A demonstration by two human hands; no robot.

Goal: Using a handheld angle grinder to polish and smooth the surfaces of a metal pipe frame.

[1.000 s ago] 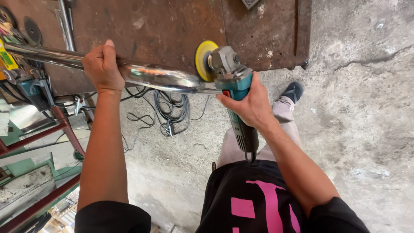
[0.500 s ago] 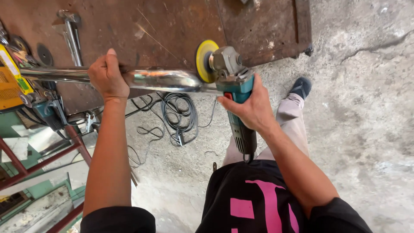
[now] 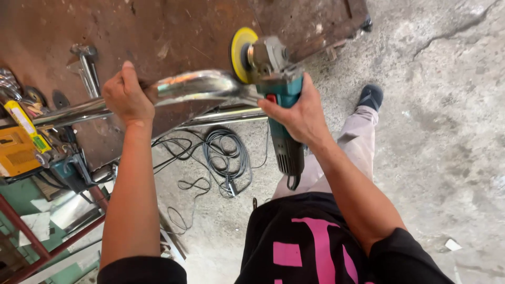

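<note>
My left hand grips a shiny curved metal tube that runs from the left edge toward the middle of the head view. My right hand is wrapped around the body of a teal angle grinder. Its yellow disc stands on edge right at the tube's curved end. A second straight metal tube lies just below the curved one. The grinder's rear handle hangs down past my wrist.
A rusty steel plate lies on the concrete floor behind the tube. Coiled black cables lie on the floor below. A yellow tool, red metal frame and clutter crowd the left side. My leg and dark shoe stand at right.
The view has shifted, so the hands, tube and grinder sit higher and more central. My left hand has slid along the tube, closer to the bend. Both grips are unchanged.
</note>
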